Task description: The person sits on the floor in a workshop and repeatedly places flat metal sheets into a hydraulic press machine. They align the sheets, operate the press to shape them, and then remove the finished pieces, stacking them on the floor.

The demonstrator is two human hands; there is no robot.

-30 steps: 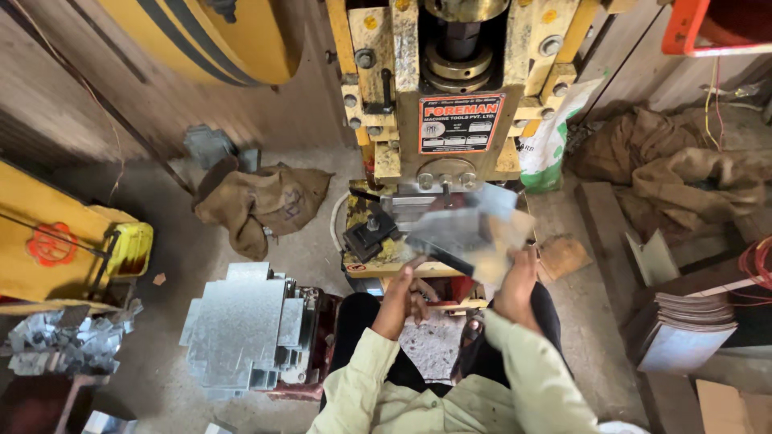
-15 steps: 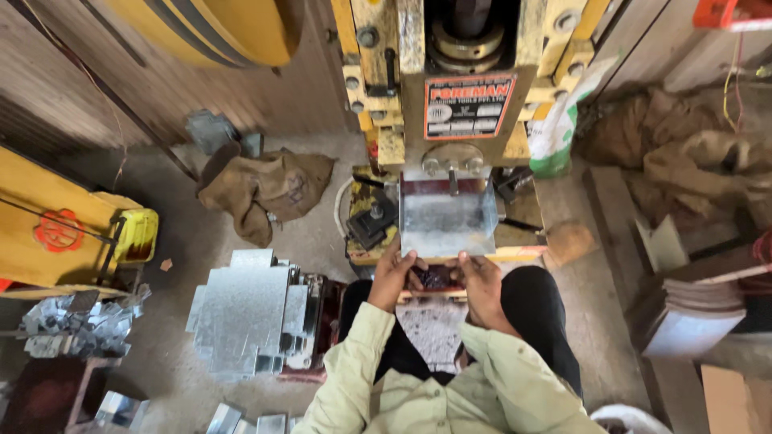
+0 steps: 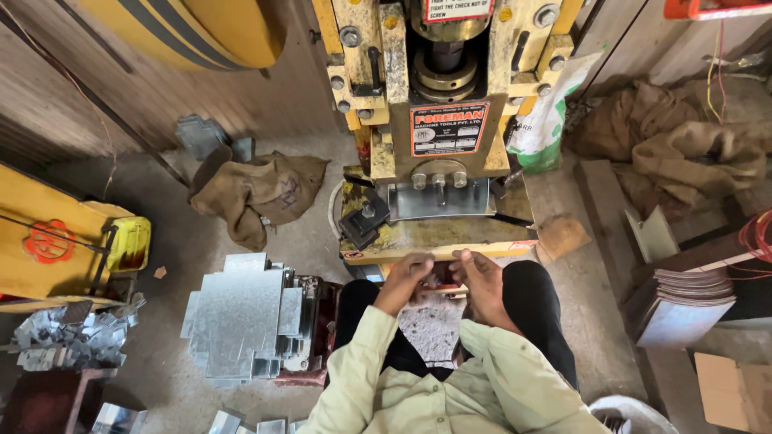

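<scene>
I see a grey concrete floor (image 3: 314, 233) filling the room, dusty and littered, with a yellow power press (image 3: 438, 120) rising at twelve o'clock as the biggest thing here. A yellow drum (image 3: 201, 28) sits at eleven o'clock and crumpled burlap sacks (image 3: 675, 149) at two, another sack (image 3: 257, 189) at ten. At eight o'clock lies a stack of cut galvanised sheets (image 3: 241, 317); at four, a pile of darker plates (image 3: 683, 297). On the press bed (image 3: 426, 233) a metal sheet (image 3: 441, 198) rests under the ram, apart from both hands. My left hand (image 3: 404, 277) and right hand (image 3: 480, 277) meet at the bed's near edge, fingers curled and touching each other; whether they pinch anything I cannot tell.
</scene>
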